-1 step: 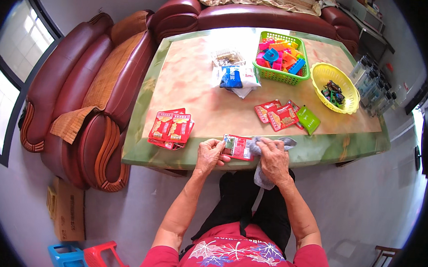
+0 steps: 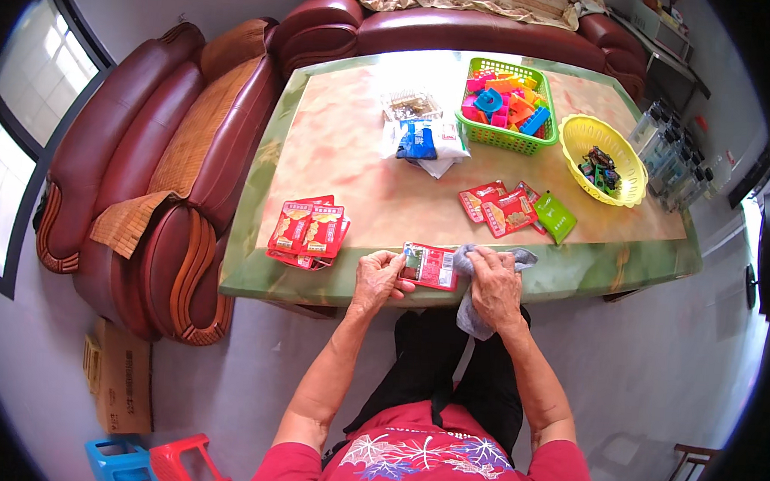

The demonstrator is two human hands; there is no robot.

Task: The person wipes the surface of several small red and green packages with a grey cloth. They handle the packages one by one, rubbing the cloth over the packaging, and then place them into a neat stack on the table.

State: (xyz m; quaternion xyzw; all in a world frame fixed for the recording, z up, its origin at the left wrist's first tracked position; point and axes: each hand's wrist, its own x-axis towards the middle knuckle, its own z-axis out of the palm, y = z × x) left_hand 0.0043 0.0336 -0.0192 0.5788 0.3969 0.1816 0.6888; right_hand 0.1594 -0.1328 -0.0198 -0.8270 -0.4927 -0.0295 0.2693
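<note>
I sit at the near edge of a marble-topped table (image 2: 355,145). My left hand (image 2: 380,279) pinches the left end of a flat red snack packet (image 2: 432,267) that lies on the table's green border. My right hand (image 2: 495,287) grips a grey cloth (image 2: 470,320) and presses it against the packet's right end. Part of the cloth bunches on the table beside my fingers, and the rest hangs down over the edge toward my lap.
A stack of red packets (image 2: 306,230) lies to the left, and more red packets (image 2: 500,208) with a green one (image 2: 556,217) to the right. Farther back are blue-and-white bags (image 2: 424,142), a green basket (image 2: 504,106), a yellow basket (image 2: 603,160), and bottles (image 2: 671,154). A dark red sofa (image 2: 147,170) wraps the left and far sides.
</note>
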